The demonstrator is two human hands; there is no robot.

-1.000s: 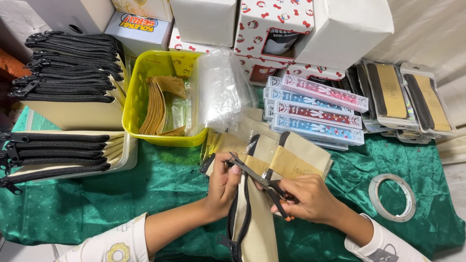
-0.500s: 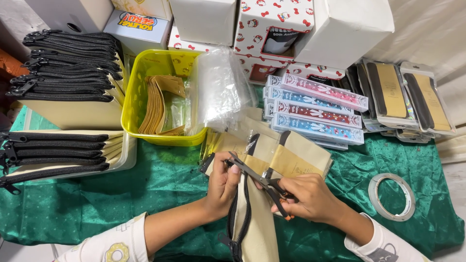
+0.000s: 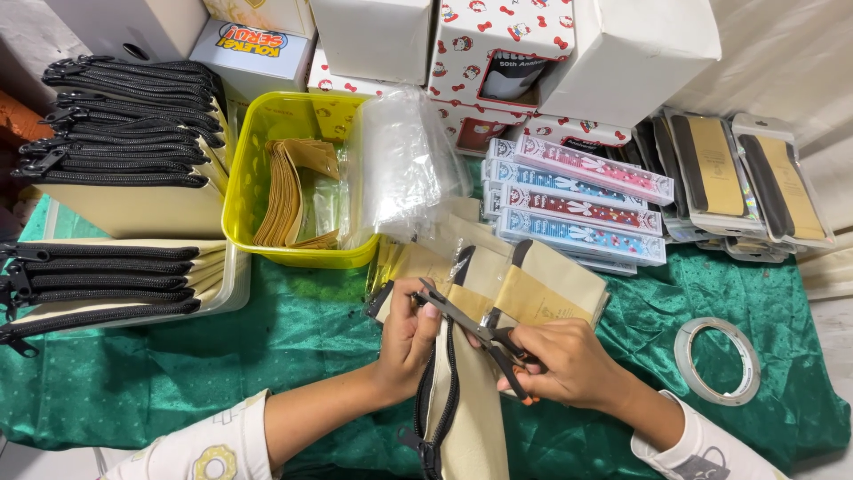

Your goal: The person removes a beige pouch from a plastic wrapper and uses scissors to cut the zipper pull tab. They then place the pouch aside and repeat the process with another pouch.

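Note:
My left hand (image 3: 407,338) grips the top of a beige zip pouch (image 3: 471,409) with a black zipper, which lies upright across the green cloth (image 3: 267,356). My right hand (image 3: 564,364) holds dark scissors (image 3: 462,322) by the handles. Their blades point up and left to the pouch's top corner, right at my left fingers. Under the hands lie more beige pouches in clear sleeves (image 3: 533,284).
A yellow tub (image 3: 242,178) with tan packets stands behind, clear bags (image 3: 400,160) leaning on it. Stacks of black-zippered pouches (image 3: 124,133) fill the left. Patterned flat boxes (image 3: 577,200), packaged cases (image 3: 746,178), white cartons (image 3: 373,36) and a tape roll (image 3: 718,360) sit on the right.

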